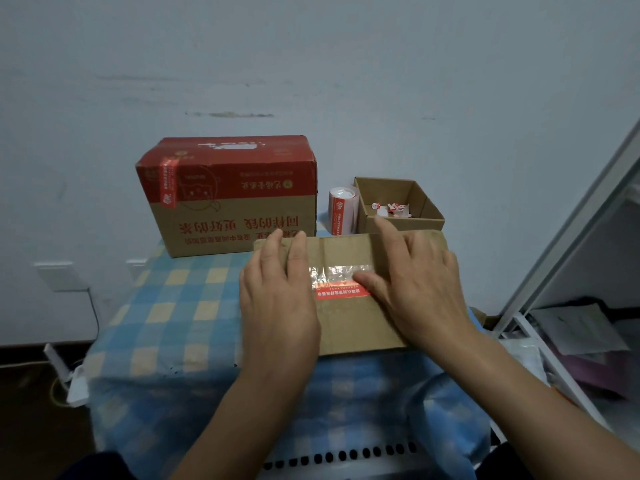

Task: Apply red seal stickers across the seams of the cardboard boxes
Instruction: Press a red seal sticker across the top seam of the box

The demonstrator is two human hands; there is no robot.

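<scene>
Near edge of the cloth-covered table point(166, 306), right of centre: a flat cardboard box point(346, 327) lies closed, top face up. Both hands rest on it.

Left hand point(277, 299): palm down on the left part of the box top, fingers straight and together, reaching the far edge. It grips nothing.

Right hand point(415, 278): palm down on the right part, fingers extended, gripping nothing. The thumb presses on the right end of the red seal sticker point(341, 287).

The sticker lies across the middle of the box top between the two hands, its near strip red with white print, its far strip glossy and creased.

Far left of the table: a large printed box point(242, 216), red above and brown below, stands closed, with a second red sticker point(169, 183) folded over its upper left edge.

Far right corner: a small open box point(398, 225) holds crumpled red-and-white scraps point(391, 208). A sticker roll point(341, 211) stands upright between the two far boxes, just beside the open one
</scene>
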